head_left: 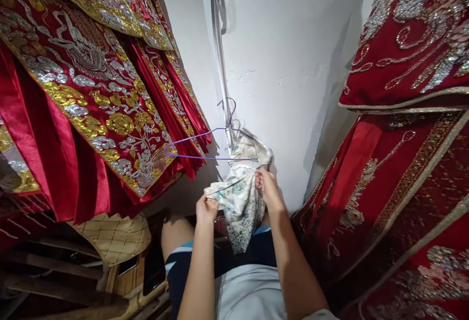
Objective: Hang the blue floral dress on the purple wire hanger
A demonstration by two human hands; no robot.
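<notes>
A pale patterned garment (240, 198) hangs in the middle, its right shoulder over the right side of a purple hanger (190, 137). The hanger's left side is bare, and its hook is up at a white metal rail (221, 61). My left hand (207, 207) pinches the garment's left edge below the hanger. Closed on the cloth at the right, just under the hanger's lower bar, is my right hand (266, 183). The garment's lower part droops between my forearms.
Red gowns with gold and silver embroidery (120, 124) hang on the left, beaded red gowns (395, 163) on the right. A white wall (278, 66) stands behind the rail. Wooden furniture (128, 286) is at the lower left.
</notes>
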